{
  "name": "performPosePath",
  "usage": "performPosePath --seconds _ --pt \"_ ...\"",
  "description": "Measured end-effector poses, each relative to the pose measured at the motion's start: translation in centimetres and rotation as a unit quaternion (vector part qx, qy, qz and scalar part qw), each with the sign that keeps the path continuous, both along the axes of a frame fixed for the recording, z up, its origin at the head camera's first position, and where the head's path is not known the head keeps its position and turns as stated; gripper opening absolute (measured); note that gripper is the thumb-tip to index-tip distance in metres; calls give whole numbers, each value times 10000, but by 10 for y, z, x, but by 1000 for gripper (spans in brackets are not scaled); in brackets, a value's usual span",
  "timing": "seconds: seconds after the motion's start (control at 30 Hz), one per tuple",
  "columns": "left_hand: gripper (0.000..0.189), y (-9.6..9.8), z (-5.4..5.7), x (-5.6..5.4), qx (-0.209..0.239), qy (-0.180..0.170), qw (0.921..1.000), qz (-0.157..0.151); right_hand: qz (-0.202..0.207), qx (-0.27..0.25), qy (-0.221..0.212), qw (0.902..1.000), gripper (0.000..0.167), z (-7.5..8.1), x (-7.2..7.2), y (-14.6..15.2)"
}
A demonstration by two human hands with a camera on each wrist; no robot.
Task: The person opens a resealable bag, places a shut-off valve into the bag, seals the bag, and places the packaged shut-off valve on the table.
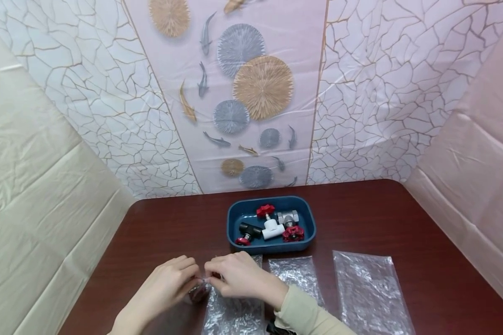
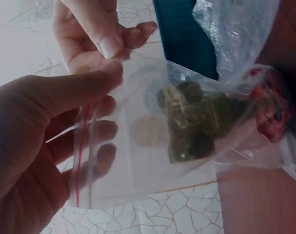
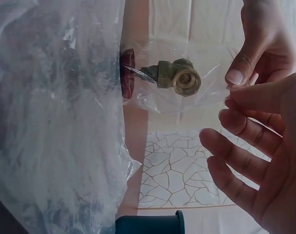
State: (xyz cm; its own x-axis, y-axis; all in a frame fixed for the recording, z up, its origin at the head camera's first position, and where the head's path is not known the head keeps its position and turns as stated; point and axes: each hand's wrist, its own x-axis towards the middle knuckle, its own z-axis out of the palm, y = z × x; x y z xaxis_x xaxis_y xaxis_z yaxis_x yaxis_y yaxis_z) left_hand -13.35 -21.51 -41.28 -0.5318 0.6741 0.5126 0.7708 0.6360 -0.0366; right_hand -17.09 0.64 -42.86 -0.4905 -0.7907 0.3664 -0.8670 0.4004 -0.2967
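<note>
A clear zip-lock bag [image 2: 138, 165] with a red line along its mouth holds a brass gate valve [image 2: 196, 119] with a red handwheel [image 2: 272, 109]. My left hand [image 1: 171, 281] pinches the mouth of this bag between thumb and fingers. At the same edge, close beside it, my right hand [image 1: 236, 274] pinches a corner with thumb and index finger, its other fingers loosely spread in the right wrist view. Inside the bag, the valve [image 3: 179, 80] hangs handwheel-down, away from both hands. In the head view the hands partly hide it.
Behind the hands stands a blue tray [image 1: 230, 218] with a white valve [image 1: 272, 228], a black valve [image 1: 250, 230] and a metal valve [image 1: 289, 217], all with red handwheels. Clear bags [image 1: 234, 314], [image 1: 295, 274], [image 1: 370, 293] lie on the brown table [image 1: 171, 223]. A black object [image 1: 278, 328] shows beneath the right sleeve.
</note>
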Motion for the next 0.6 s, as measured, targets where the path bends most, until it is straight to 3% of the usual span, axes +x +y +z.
performPosePath --seconds 0.3,0.5,0.6 --pt "18 -4 -4 1 -188 281 9994 99 68 -87 131 9999 18 0 0 3" --pt "41 -8 -9 1 -316 761 9965 173 107 -232 51 9997 17 -1 1 4" --pt "42 -9 -10 0 -275 828 9960 177 98 -276 70 9995 17 -1 1 5"
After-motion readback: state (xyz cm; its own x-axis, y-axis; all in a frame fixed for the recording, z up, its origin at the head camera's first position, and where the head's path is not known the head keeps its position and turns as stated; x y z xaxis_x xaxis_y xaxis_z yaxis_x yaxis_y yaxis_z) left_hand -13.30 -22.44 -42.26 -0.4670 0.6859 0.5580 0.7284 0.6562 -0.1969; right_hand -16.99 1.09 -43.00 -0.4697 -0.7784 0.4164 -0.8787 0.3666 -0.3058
